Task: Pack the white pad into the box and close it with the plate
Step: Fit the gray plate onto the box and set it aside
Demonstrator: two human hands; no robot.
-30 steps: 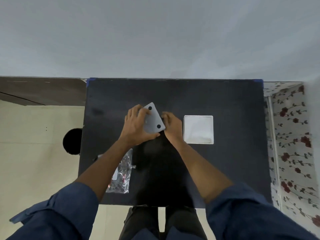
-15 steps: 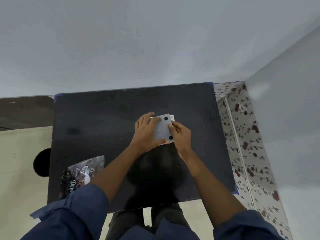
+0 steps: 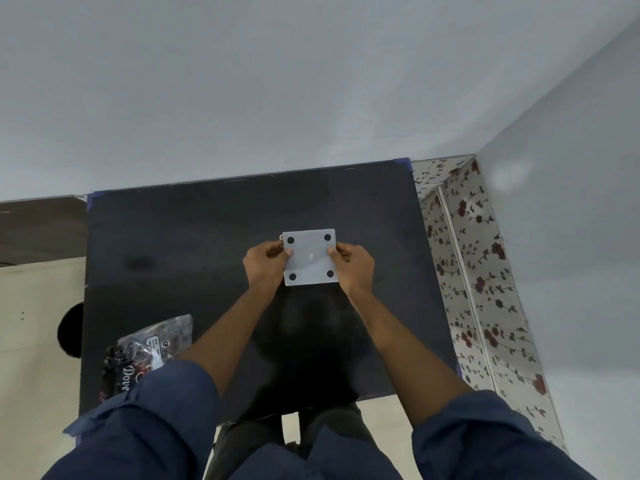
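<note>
Frame centre: left hand [image 3: 265, 263] and right hand [image 3: 355, 266] pinch the plate [image 3: 310, 257]; ideally align all 4 corners, then press evenly.

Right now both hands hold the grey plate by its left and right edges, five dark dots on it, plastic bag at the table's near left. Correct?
Not quite: the head view shows four dark dots, one near each corner of the plate, not five. The left hand and right hand hold its side edges; the plastic bag lies at the table's near left.
</note>
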